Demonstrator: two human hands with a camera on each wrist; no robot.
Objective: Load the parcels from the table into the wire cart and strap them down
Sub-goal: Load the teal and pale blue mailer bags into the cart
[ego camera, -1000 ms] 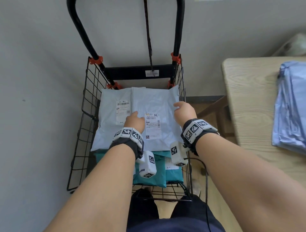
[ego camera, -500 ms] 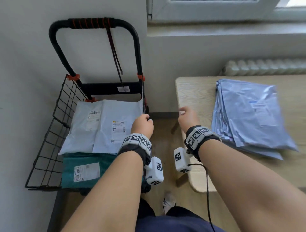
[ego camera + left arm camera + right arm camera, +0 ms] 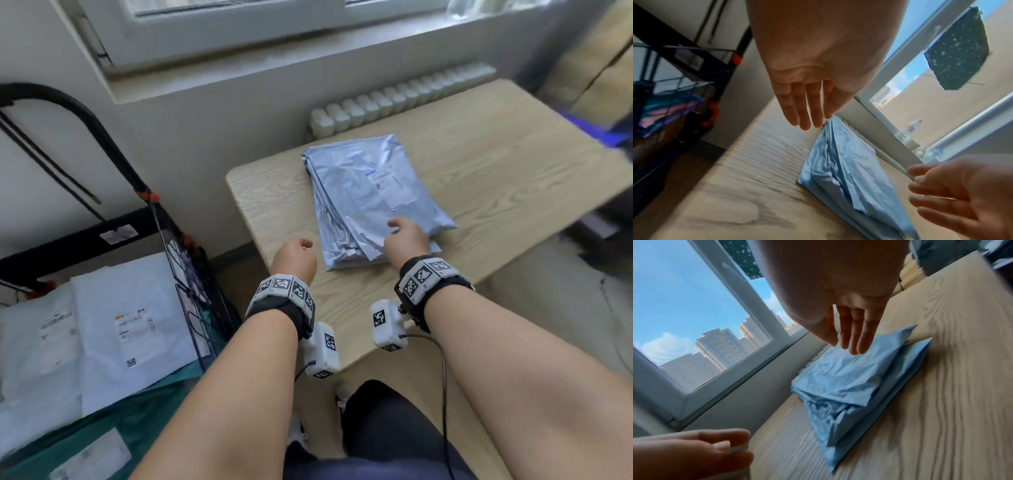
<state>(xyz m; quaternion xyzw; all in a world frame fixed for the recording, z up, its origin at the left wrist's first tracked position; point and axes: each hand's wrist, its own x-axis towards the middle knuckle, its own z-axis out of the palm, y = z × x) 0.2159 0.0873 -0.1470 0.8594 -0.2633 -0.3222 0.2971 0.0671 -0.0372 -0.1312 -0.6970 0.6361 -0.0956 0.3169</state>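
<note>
A stack of light-blue plastic parcels [image 3: 373,202] lies on the wooden table [image 3: 496,164]. My right hand [image 3: 404,236] hovers over the stack's near corner with straight fingers [image 3: 851,331] and holds nothing; contact with the top parcel cannot be told. My left hand [image 3: 294,258] is over the bare table just left of the stack, its fingers [image 3: 807,104] straight and empty. The black wire cart [image 3: 191,308] stands at the left and holds white parcels [image 3: 130,325] on top of teal ones [image 3: 102,428]. A black strap [image 3: 51,164] hangs from the cart handle [image 3: 85,116].
A white radiator [image 3: 394,99] and a window sill run behind the table. A narrow strip of floor separates the cart from the table's left edge. My legs are below the table's near edge. Dark furniture stands at the far right.
My view swung right from the cart to the table. Both hands left the white parcels in the cart and moved right; the right hand now reaches the blue stack.
</note>
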